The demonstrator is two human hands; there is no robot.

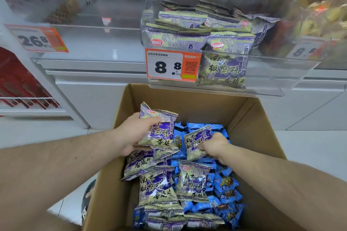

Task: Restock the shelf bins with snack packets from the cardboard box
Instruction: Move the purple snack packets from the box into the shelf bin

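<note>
Both hands are inside the box (249, 116). The left hand (131, 135) grips a purple packet (159, 129), lifted above the pile at the box's left; the right hand (214, 145) pinches another packet (195, 142) near the middle. Above the box's far wall, the bin (262, 73) holds matching packets

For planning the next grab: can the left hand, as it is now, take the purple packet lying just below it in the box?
Probably not yet: the left hand already grips a purple packet. The packet below lies uncovered, though.
</note>
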